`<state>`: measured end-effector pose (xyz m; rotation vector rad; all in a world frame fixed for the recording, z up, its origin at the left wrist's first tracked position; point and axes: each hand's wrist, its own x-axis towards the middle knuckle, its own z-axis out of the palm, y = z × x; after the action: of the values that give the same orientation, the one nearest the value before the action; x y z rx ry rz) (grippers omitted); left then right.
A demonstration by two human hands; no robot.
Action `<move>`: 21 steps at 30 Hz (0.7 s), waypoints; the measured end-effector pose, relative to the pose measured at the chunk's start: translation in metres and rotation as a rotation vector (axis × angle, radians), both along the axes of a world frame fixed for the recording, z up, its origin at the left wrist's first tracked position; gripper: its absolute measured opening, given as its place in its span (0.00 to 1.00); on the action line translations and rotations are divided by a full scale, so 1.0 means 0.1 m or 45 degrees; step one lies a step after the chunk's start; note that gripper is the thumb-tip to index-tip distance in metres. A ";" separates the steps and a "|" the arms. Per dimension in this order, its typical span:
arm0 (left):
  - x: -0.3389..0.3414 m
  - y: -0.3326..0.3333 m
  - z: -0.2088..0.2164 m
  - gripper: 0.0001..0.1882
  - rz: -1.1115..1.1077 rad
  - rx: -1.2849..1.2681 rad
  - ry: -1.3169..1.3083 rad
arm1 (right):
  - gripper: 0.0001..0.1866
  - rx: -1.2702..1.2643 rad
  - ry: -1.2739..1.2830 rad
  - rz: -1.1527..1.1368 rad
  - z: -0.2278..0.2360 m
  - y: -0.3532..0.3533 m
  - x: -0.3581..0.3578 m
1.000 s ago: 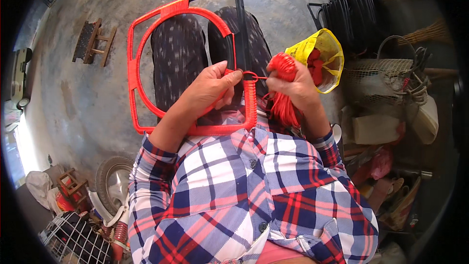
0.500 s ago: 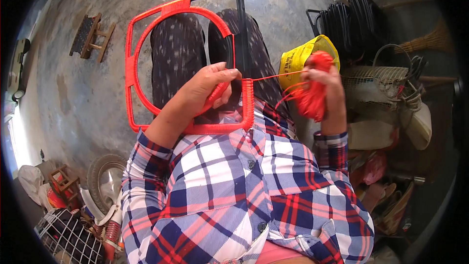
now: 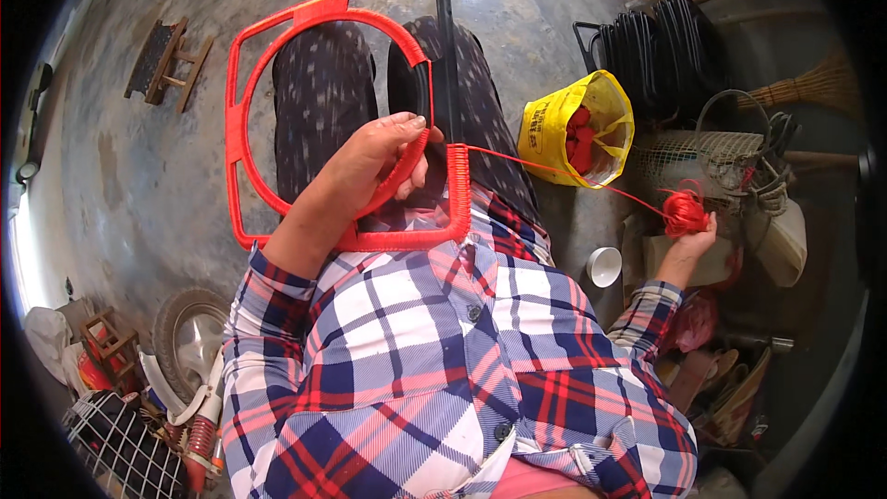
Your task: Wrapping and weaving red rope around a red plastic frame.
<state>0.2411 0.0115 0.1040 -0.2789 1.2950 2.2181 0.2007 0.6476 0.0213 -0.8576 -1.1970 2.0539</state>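
Observation:
Across my thighs rests a black metal frame (image 3: pixel 452 55), a rounded square with a ring inside, mostly wrapped in red cord. Bare black metal shows at its upper right corner and on the ring's right side. My left hand (image 3: pixel 393 152) grips the ring at its lower right, thumb on top. Out to the right, my right hand (image 3: pixel 695 238) is closed around a bundle of red cord (image 3: pixel 684 212). From the wrapped right side of the frame, a strand of red cord (image 3: pixel 522 163) runs across to that bundle, passing the front of the yellow bag.
A yellow bag (image 3: pixel 554 129) with red material inside stands right of my knees. Behind it are stacked black frames (image 3: pixel 661 55). A white bowl (image 3: pixel 604 266) sits near my right side. Left are a small wooden stool (image 3: pixel 171 69), a wheel (image 3: pixel 192 337) and a wire basket (image 3: pixel 125 453).
My right hand has swung outward to the right and down with the cord bundle, drawing the strand out longer. The frame and my left hand have shifted slightly left. The white bowl is now visible.

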 end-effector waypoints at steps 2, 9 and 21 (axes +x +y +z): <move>0.00 0.01 0.00 0.18 0.027 -0.016 -0.010 | 0.11 -0.200 0.050 0.084 -0.18 -0.04 0.06; 0.00 0.06 -0.04 0.19 0.089 -0.031 -0.015 | 0.19 -0.407 0.075 0.413 -0.22 -0.32 0.01; -0.02 -0.01 -0.10 0.17 0.084 0.082 0.027 | 0.26 0.281 -0.113 1.430 0.99 -2.56 0.26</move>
<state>0.2393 0.0103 0.0943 -0.2780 1.2395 2.3190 0.2269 0.3912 0.1205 -0.1141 -2.2324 2.5991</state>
